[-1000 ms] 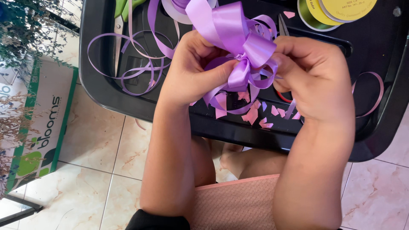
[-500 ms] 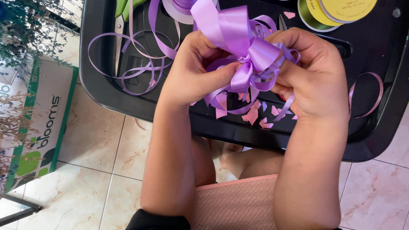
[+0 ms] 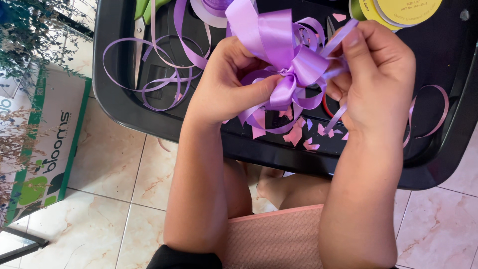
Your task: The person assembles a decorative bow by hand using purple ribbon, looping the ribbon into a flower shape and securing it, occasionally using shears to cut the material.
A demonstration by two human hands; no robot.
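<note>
One purple ribbon bow (image 3: 286, 60), two hands, one pair of scissors (image 3: 141, 30), three ribbon spools, one cardboard box (image 3: 47, 149)

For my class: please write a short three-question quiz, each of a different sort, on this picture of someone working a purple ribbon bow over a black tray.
1. True or false: both hands are on the purple ribbon bow.
2. Multiple choice: the loose coils of purple ribbon lie (A) on the tiled floor, (B) in the black tray, (C) on the cardboard box.
3. Short answer: what does the right hand pinch between thumb and fingers?

Key
1. True: the left hand grips the bow at its middle, and the right hand holds a strip of it.
2. B.
3. A narrow strip of the bow's ribbon, at the bow's right side.
</note>
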